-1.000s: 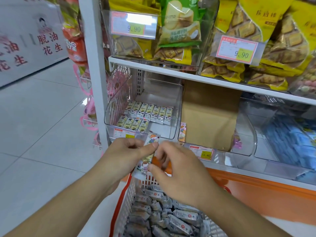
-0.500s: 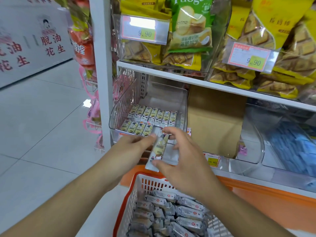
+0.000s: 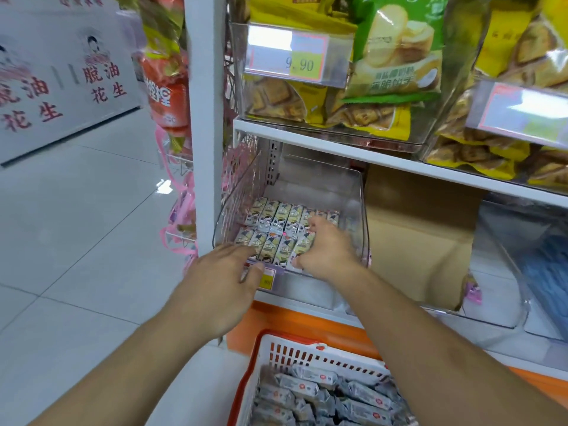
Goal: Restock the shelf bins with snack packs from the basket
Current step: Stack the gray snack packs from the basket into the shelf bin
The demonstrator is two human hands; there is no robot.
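A clear shelf bin (image 3: 363, 207) on the lower shelf holds two rows of small cream snack packs (image 3: 276, 217). My right hand (image 3: 329, 250) is inside the bin at the right end of the front row, fingers closed on a snack pack (image 3: 302, 246) that lies against the row. My left hand (image 3: 226, 273) rests at the bin's front lip by the price label, fingers apart and holding nothing. Below, a red and white basket (image 3: 307, 344) holds several grey wrapped packs (image 3: 322, 392).
A brown cardboard box (image 3: 415, 238) stands right of the bin, and a clear bin with blue packs (image 3: 547, 272) is further right. The upper shelf (image 3: 338, 146) carries bins of yellow and green biscuit bags. A white upright post (image 3: 203, 118) borders the bin's left; tiled floor lies beyond.
Both hands have moved up and forward from above the basket to the bin. The pack held between them is now down in the front row under my right hand; my left hand has let go.
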